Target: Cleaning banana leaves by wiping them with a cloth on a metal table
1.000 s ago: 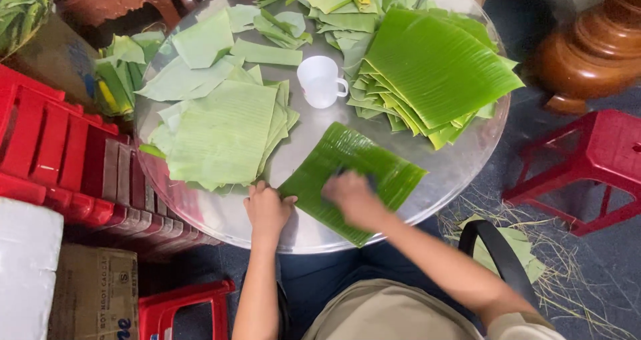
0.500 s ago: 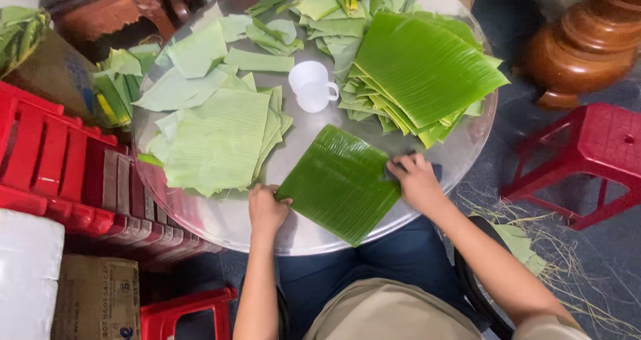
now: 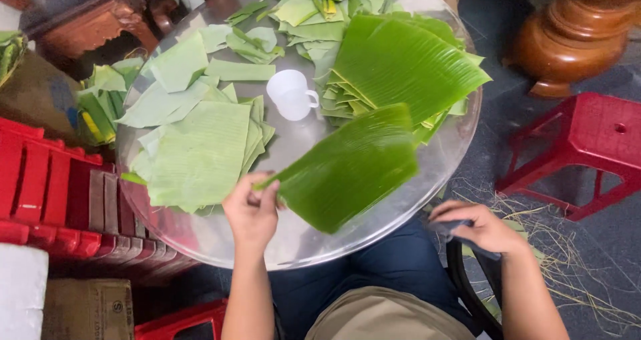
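Glossy dark green banana leaf, lifted, blurred

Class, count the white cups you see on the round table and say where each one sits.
1. The white cup stands near the table's middle, between the pale leaf pile and the dark green leaf stack. Leaves might hide others.

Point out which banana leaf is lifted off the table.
The dark green leaf pinched at its corner by the left hand. It hangs tilted above the glass, while the dark stack and pale stack lie flat.
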